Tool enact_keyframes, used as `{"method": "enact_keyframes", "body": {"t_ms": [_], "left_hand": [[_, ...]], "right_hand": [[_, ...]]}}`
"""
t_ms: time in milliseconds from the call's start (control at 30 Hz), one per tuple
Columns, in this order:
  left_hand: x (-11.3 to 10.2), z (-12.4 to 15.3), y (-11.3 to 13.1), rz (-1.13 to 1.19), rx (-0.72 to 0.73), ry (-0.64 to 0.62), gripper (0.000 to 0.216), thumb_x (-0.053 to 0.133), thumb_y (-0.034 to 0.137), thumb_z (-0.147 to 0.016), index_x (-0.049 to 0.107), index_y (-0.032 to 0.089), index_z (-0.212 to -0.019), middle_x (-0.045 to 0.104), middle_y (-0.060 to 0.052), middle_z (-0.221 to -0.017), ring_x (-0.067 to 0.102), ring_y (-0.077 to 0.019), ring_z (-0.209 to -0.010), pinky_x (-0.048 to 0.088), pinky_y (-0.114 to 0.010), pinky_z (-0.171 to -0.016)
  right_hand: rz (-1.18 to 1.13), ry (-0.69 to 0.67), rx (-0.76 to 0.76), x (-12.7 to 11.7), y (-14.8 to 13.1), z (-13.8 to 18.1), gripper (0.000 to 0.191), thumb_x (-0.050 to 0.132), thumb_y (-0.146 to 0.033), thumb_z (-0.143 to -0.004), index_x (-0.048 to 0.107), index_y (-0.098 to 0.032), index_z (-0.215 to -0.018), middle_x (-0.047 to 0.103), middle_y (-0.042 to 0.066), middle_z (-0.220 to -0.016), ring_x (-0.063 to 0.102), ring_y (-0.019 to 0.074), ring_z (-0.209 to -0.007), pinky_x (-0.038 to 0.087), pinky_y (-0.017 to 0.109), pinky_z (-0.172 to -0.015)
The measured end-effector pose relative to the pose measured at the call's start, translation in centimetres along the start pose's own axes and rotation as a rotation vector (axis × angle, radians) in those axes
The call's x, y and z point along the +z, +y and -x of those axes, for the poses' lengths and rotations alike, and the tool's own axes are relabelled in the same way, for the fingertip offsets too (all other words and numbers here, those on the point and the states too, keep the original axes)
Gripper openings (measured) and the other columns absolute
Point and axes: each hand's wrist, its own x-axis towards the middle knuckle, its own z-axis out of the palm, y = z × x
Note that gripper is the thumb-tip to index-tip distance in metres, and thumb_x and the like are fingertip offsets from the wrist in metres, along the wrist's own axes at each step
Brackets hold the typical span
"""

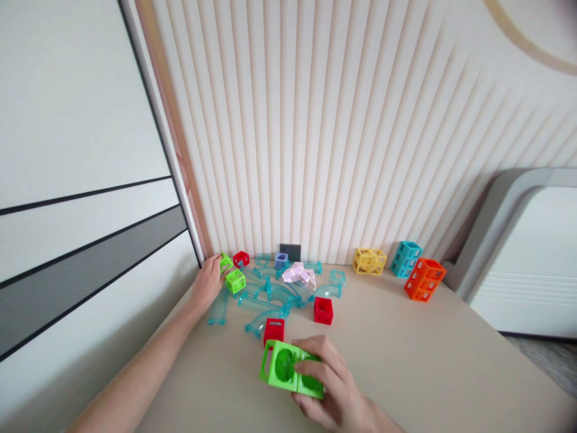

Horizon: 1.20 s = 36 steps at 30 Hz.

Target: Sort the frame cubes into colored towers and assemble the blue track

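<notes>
My right hand (334, 385) is closed round a green double cube block (285, 368), held just above the beige table (428, 361) at the near centre. My left hand (207, 284) reaches to the far left of the table, its fingers touching a small green cube (225, 262). A second green cube (235, 281) lies right beside that hand. Whether the left fingers grip the cube or only touch it is hard to tell.
A pile of clear teal track pieces (270, 294) and a pale pink piece (299, 274) lies at the back. Red cubes (323, 310) sit around it. Yellow (369, 261), teal (406, 258) and orange (424, 279) block stacks stand at the back right. A ribbed wall is behind.
</notes>
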Motion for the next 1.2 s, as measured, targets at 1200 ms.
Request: {"method": "enact_keyframes", "body": {"t_ms": [1200], "left_hand": [[-4.3,5.3,14.0,0.385,0.568,0.195,0.044,0.047,0.009,-0.098,0.048,0.023,-0.14,0.067,-0.01,-0.116,0.072,-0.0207,-0.101,0.061,-0.031,-0.081]], "right_hand": [[0.147,0.314,0.481,2.2,2.6,0.5,0.063,0.067,-0.029,-0.09,0.041,-0.024,-0.147,0.069,0.011,-0.123,0.068,0.0261,-0.114,0.056,0.039,-0.098]]}}
